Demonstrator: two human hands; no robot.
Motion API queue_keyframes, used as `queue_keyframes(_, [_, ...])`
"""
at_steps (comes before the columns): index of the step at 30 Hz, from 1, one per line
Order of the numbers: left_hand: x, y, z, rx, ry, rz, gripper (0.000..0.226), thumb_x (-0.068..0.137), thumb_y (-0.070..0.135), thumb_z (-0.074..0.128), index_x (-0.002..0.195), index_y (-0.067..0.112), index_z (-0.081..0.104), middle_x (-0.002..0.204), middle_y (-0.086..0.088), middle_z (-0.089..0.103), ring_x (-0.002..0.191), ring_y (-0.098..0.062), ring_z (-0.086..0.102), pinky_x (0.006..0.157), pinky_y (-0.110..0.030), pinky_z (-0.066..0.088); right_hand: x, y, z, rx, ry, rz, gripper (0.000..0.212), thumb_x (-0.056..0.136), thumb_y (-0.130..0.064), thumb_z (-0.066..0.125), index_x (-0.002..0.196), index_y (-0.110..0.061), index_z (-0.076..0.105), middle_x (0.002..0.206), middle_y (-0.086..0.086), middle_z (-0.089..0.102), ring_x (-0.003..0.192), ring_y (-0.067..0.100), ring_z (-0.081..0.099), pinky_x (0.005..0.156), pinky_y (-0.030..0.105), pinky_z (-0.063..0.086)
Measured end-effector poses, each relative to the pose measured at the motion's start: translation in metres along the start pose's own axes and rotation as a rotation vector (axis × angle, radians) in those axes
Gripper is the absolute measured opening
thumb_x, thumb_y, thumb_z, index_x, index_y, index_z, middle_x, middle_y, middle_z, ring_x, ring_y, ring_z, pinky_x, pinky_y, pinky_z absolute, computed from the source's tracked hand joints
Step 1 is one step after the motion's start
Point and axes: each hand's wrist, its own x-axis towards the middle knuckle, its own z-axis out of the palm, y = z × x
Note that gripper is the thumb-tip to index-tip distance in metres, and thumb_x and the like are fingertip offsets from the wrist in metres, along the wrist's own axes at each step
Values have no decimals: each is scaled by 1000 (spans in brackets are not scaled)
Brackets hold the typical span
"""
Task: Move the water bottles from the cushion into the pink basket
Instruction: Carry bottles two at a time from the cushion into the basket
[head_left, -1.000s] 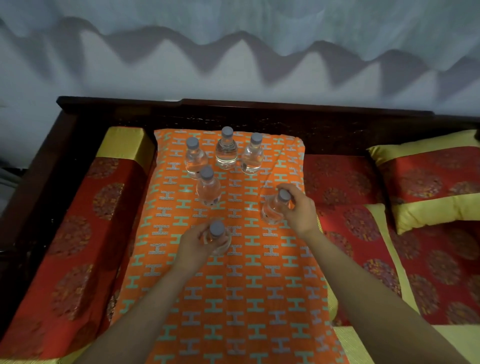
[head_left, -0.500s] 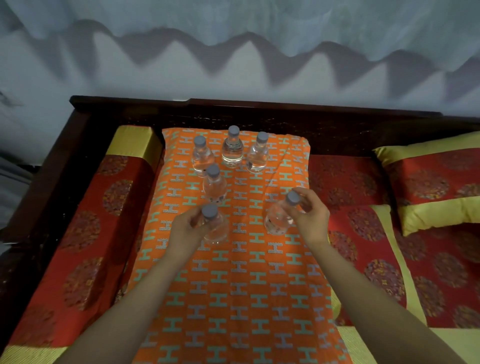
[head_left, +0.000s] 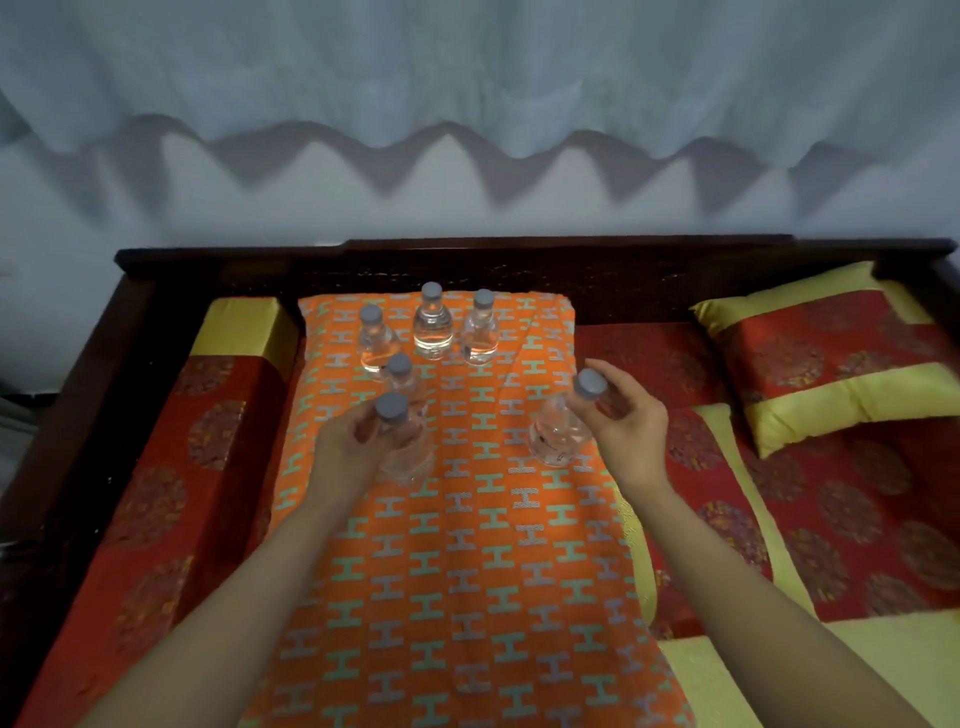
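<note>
From the head view, the left hand (head_left: 349, 447) is wrapped around the neck of a water bottle (head_left: 402, 441), gripping just under its grey cap, the body hanging below the fingers over the orange cushion (head_left: 467, 571); the right hand (head_left: 626, 421) pinches a second bottle (head_left: 563, 423) by its cap end, the bottle tilted left of the palm; four more bottles (head_left: 432, 325) stand upright on the cushion's far end, beyond both hands, the nearest just behind the left hand's bottle.
</note>
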Motion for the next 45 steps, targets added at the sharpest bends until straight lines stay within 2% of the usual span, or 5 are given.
queue_keyframes(7, [4,28,20,-7,-87,103,43,63,47,72,83,10,63,79,-4,51,75,-14,43,68,-37,34,-24,-28,-51,-11,134,-49,40,75,-15,79,114,-15,66,106,4,70,98,14,67,86,34,56])
queue_keyframes(15, [-21,57,74,-6,-313,242,26,71,30,79,86,11,71,68,-3,51,67,-13,44,63,-38,35,-93,-37,-134,-96,331,-48,39,73,-10,80,111,-14,68,104,-1,71,94,0,66,78,11,49])
queue_keyframes(23, [-85,105,176,-84,-582,246,32,70,12,80,101,11,72,91,-5,74,80,-9,66,75,-25,50,-184,-45,-243,-206,538,58,39,70,-20,83,104,-31,68,98,-15,70,91,2,67,77,19,54])
queue_keyframes(35, [-260,180,338,-18,-823,415,39,59,21,88,96,16,74,82,17,69,71,12,62,60,-4,43,-364,-64,-430,-257,787,173,43,65,-2,82,104,-17,70,96,-3,72,89,10,69,76,25,56])
queue_keyframes(45, [-432,209,458,16,-929,441,33,56,25,90,85,25,75,77,13,74,71,2,66,65,-16,47,-497,-31,-578,-256,817,260,42,66,7,79,101,-14,70,99,2,70,91,14,68,82,24,54])
